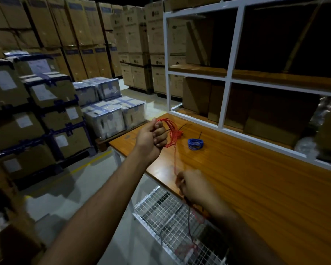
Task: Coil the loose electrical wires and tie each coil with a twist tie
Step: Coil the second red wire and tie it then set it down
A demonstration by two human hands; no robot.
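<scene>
**Red coil half-wound, with slack trailing off the bench**

Gripping tight, the left hand (154, 137) has its fingers curled round a bundle of red wire loops (172, 131), held up over the near-left corner of the wooden workbench (256, 180). From that bundle a single red strand (175, 159) runs down to the right hand (192, 186), which is blurred; its fingers look closed on the strand, pinching it at the bench edge. Below that hand the rest of the red wire hangs off the edge, along with a dark wire, towards a wire mesh basket (161, 213) under the bench.

A blue wire coil (195, 144) lies on the benchtop just beyond the red loops, apparently wound already, with a dark twist tie (200, 135) sticking up at its far side. More dark wire lies on the bench behind the red loops.

The likeliest trouble is the hanging tail: it could snag on the mesh or tangle with the dark wire, and a pull would then drag the loops out of shape. If the left hand loosens to take a new turn, the stacked loops may spring apart. The red coil has no tie on it yet, so letting go would probably undo it.
</scene>
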